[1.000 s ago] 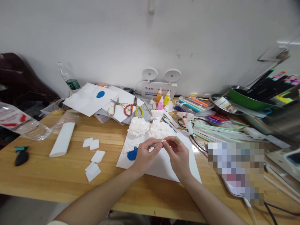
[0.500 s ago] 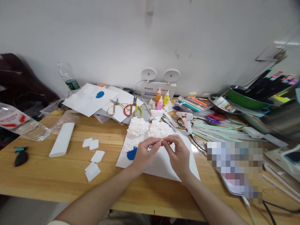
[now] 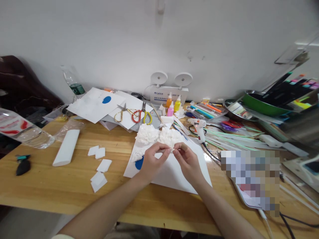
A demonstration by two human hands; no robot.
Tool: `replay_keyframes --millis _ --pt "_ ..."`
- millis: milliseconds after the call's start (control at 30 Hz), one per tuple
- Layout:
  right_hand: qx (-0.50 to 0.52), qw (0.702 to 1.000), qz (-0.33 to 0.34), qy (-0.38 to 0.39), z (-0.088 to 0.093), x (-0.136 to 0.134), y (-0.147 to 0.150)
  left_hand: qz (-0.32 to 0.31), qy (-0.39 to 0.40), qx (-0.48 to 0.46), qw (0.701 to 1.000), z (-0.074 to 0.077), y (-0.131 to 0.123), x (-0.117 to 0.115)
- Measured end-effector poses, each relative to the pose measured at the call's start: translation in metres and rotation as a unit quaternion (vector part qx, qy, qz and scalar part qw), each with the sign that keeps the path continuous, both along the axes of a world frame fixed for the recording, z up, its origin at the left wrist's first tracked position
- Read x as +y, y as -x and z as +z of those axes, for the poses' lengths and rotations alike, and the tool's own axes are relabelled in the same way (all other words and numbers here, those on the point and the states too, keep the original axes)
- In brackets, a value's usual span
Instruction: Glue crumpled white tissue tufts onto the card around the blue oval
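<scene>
My left hand (image 3: 152, 160) and my right hand (image 3: 187, 160) meet fingertip to fingertip above a white sheet of paper (image 3: 174, 174) on the wooden table (image 3: 62, 186). Both pinch a small white scrap of tissue (image 3: 171, 150) between thumbs and forefingers. Just beyond the fingers lie two fluffy white clumps (image 3: 159, 135) stuck on the sheet. A blue patch (image 3: 139, 163) shows on the paper beside my left hand.
Small white paper squares (image 3: 100, 166) and a white strip (image 3: 66, 147) lie to the left. Scissors and pliers (image 3: 136, 114) rest on loose sheets behind. A glue gun (image 3: 199, 127), small paint bottles (image 3: 173, 105), markers and sticks crowd the right. A plastic bottle (image 3: 22, 131) lies far left.
Both hands have shifted slightly away from me, closer to the white clumps, still pinching the scrap between them.
</scene>
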State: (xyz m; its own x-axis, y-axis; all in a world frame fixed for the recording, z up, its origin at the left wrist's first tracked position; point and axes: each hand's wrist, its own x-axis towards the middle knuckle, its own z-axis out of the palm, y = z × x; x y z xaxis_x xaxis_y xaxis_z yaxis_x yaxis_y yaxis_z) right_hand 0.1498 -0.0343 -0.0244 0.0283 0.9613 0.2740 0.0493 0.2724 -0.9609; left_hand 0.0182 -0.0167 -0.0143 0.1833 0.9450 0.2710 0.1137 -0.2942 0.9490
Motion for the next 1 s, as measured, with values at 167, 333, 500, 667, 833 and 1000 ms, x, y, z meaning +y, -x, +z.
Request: replay_keyframes --millis 167,333,500,667,833,1000 --pt "-0.005 0.999 0.039 0.015 -0.0006 -0.0010 -0.0001 0.001 -0.022 0.022 1.000 -0.0035 0.0007 0.0019" --pt "-0.004 0.999 0.045 0.017 -0.0011 -0.0014 0.0002 0.005 -0.057 0.046 0.997 -0.0050 -0.0002 0.0025" --pt "-0.006 1.000 0.005 0.005 -0.0003 0.0000 -0.0001 0.001 -0.056 0.053 0.997 -0.0029 0.0000 -0.0001" --pt "-0.023 0.999 -0.047 -0.006 -0.0006 -0.0007 -0.0013 -0.007 -0.021 0.024 0.999 -0.0018 -0.0007 -0.0030" --pt "-0.022 0.997 -0.079 -0.012 0.0002 -0.0025 0.0003 -0.011 0.006 -0.005 1.000 -0.0007 -0.0013 -0.0037" --pt "-0.003 0.995 -0.103 -0.012 -0.0017 -0.0036 0.0037 -0.020 0.004 -0.009 1.000 -0.0004 -0.0010 -0.0045"
